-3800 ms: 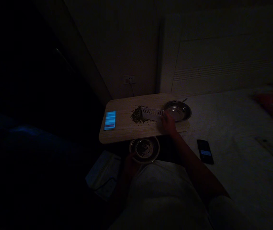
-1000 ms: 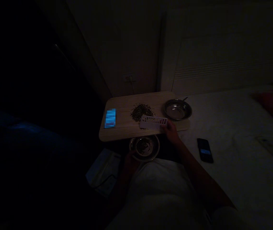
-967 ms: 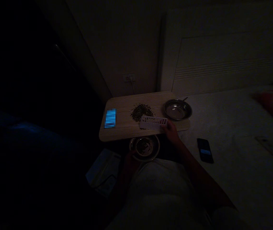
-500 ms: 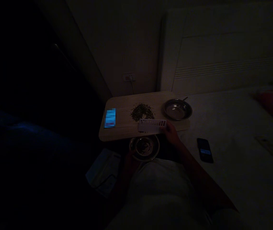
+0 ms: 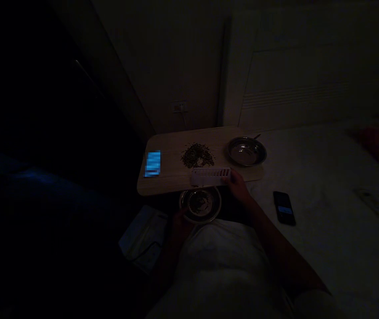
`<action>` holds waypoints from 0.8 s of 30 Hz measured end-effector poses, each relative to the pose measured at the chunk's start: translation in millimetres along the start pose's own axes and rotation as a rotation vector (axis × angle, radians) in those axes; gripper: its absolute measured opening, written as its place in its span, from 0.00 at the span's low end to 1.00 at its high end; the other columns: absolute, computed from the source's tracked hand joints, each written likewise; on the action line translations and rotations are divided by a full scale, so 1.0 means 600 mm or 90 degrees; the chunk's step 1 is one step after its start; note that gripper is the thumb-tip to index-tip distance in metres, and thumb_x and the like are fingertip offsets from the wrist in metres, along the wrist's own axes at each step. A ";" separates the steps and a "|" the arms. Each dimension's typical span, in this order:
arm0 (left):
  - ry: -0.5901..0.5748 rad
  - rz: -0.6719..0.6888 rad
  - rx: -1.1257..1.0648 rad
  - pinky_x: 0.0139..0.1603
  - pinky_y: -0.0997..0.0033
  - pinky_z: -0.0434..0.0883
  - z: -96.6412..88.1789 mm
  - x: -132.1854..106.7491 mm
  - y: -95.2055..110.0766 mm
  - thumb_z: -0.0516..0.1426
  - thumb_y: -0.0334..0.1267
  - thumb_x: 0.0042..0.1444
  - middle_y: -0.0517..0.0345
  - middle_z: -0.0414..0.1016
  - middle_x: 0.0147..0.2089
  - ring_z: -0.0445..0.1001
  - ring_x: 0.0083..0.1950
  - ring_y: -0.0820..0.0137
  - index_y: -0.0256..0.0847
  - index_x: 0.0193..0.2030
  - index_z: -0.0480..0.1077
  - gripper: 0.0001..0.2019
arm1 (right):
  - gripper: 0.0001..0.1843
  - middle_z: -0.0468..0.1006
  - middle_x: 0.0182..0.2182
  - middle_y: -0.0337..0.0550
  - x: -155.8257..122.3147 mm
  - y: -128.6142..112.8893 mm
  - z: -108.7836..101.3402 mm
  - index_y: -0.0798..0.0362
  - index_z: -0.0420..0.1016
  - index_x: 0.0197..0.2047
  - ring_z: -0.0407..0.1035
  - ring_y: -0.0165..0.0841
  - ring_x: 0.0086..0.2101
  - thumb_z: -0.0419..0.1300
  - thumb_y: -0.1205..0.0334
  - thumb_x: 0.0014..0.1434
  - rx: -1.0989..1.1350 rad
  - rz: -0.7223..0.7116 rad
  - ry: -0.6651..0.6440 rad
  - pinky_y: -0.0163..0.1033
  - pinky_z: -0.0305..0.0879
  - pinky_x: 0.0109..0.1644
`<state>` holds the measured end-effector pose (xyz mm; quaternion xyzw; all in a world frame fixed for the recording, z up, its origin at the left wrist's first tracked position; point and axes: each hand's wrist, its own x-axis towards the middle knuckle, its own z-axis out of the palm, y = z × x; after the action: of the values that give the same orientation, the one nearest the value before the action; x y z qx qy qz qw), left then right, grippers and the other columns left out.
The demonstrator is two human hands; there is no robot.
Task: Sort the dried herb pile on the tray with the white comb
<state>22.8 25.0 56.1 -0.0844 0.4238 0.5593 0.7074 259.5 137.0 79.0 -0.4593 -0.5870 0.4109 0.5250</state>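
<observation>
In dim light, my right hand (image 5: 237, 184) grips the right end of a pale slotted plastic tray (image 5: 209, 178) at the near edge of a wooden board (image 5: 172, 177). Just beyond the tray lies a loose pile of small dark pieces (image 5: 192, 155), which look like seeds or dried leaves. A few such pieces sit close to the board's front edge. Below that edge my left hand (image 5: 181, 221) holds the left rim of a round metal bowl (image 5: 218, 208). Dark bits show inside this bowl. The fingers of my left hand are partly lost in shadow.
A second metal bowl (image 5: 245, 153) with a utensil handle stands on the board's right side. A lit, blurred screen (image 5: 152, 164) is at its left. On the white bedding (image 5: 325, 248) lies a phone (image 5: 284, 208). A wall socket (image 5: 178, 106) with a cord is behind the board.
My right hand has drawn the slotted tray slightly toward me, nearer the board's front edge. The left hand and its bowl have barely moved.
</observation>
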 end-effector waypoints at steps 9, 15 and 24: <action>-0.007 -0.009 0.005 0.63 0.48 0.73 -0.004 0.005 0.000 0.57 0.29 0.59 0.41 0.86 0.45 0.84 0.49 0.52 0.29 0.55 0.77 0.17 | 0.16 0.83 0.41 0.42 -0.003 -0.007 -0.002 0.48 0.79 0.44 0.74 0.40 0.41 0.67 0.49 0.56 0.035 0.020 0.001 0.48 0.73 0.51; -0.029 -0.030 -0.014 0.63 0.52 0.74 -0.017 0.016 -0.002 0.58 0.30 0.59 0.42 0.86 0.46 0.84 0.50 0.53 0.29 0.61 0.74 0.23 | 0.19 0.84 0.41 0.42 -0.002 0.000 -0.009 0.48 0.80 0.44 0.75 0.41 0.41 0.71 0.48 0.52 0.073 0.036 0.006 0.50 0.75 0.52; -0.065 -0.047 -0.027 0.63 0.45 0.72 -0.025 0.021 0.001 0.57 0.31 0.59 0.43 0.86 0.47 0.83 0.52 0.50 0.34 0.67 0.71 0.28 | 0.19 0.84 0.45 0.47 0.015 0.000 -0.007 0.49 0.78 0.49 0.75 0.43 0.46 0.65 0.47 0.60 -0.029 -0.057 0.181 0.54 0.71 0.59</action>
<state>15.1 25.5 37.9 -0.0864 0.3718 0.5450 0.7465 263.2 145.7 81.7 -0.4983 -0.5357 0.3040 0.6101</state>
